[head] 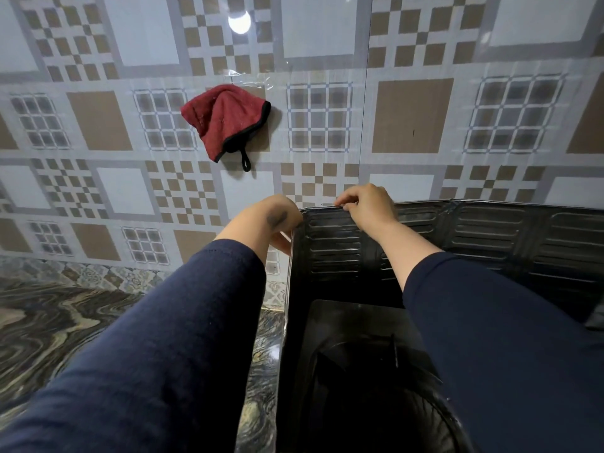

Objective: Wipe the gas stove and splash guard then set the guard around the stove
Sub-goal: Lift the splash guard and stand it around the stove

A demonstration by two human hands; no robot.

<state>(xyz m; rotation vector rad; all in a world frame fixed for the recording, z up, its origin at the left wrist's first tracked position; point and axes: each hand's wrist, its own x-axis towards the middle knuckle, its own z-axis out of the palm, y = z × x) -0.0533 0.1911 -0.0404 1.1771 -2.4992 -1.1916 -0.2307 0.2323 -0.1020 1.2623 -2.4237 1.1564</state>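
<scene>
The black ribbed splash guard (490, 230) stands upright against the tiled wall and bends forward along the left side of the black gas stove (346, 322). My right hand (369, 204) pinches the guard's top edge near its back left corner. My left hand (277, 220) is bent over the outer side of that corner, gripping the left panel; its fingers are mostly hidden. A pan support shows dimly on the stove between my forearms. A red cloth (225, 120) with black trim hangs on the wall above.
The marbled countertop (65, 322) stretches to the left of the stove. The patterned tiled wall (411, 116) rises right behind the guard. A light glare shows on the wall at the top.
</scene>
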